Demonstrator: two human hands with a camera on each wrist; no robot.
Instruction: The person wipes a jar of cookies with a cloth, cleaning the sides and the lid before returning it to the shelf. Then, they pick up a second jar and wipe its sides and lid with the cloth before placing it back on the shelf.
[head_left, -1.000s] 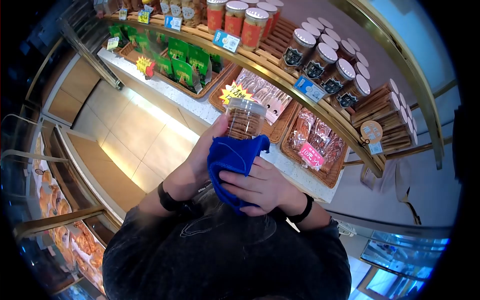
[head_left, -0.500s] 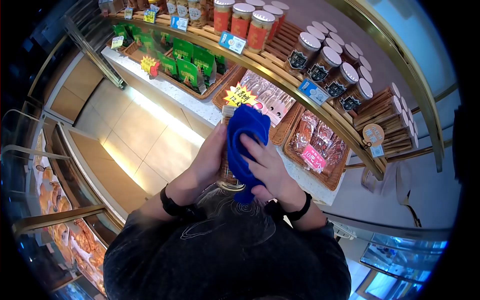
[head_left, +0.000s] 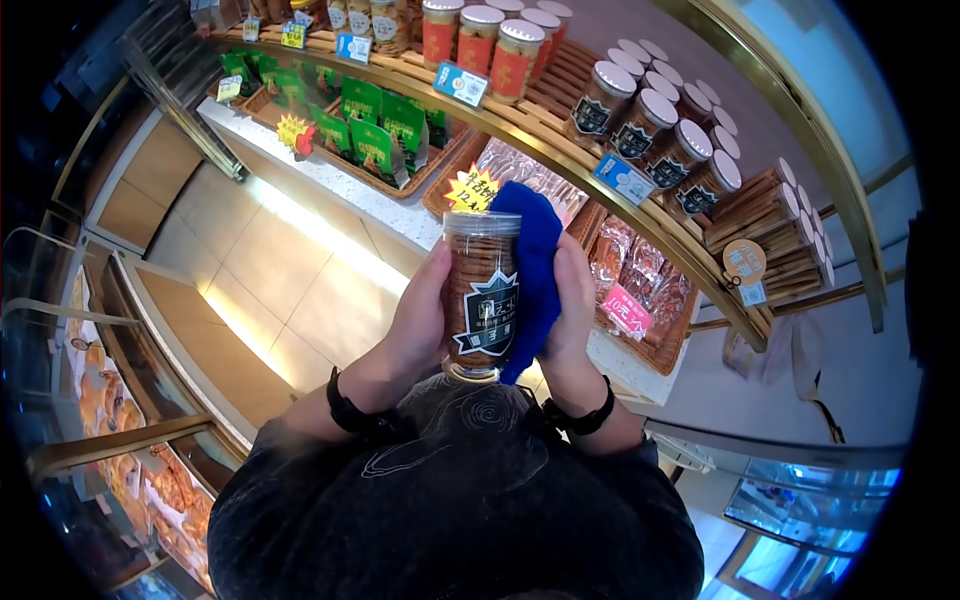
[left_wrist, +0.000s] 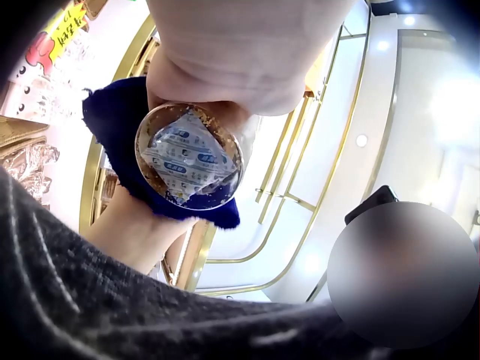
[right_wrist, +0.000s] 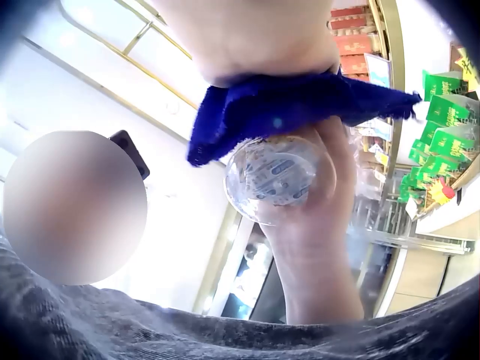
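While both hands are raised in front of the chest, the head view places the jar [head_left: 465,290] between them, lid [head_left: 482,223] up, label [head_left: 490,318] outward. My left hand [head_left: 418,315] grips its side, fingers partly curled and partly hidden behind it. My right hand [head_left: 573,310] holds the blue cloth [head_left: 540,265] to the opposite side, thumb and palm closed in on it; how far the fingers behind bend, I cannot tell. Risk noted: the smooth wall could slip if my left grip slackens while the cloth drags — and a loose fold hides part of the surface. Beyond are the shelf edge [head_left: 555,150], dark-labelled jars [head_left: 645,120] and a yellow sign [head_left: 468,190]; a forward swing could knock these.

The left wrist view shows the jar's round base, a printed sachet [left_wrist: 187,157] visible through it. The cloth hangs beside it and could snag between palm and wall.

In the right wrist view, the cloth's drooping edge stands in the way, covering part of the jar — green packets [right_wrist: 450,142] sit off to the side.
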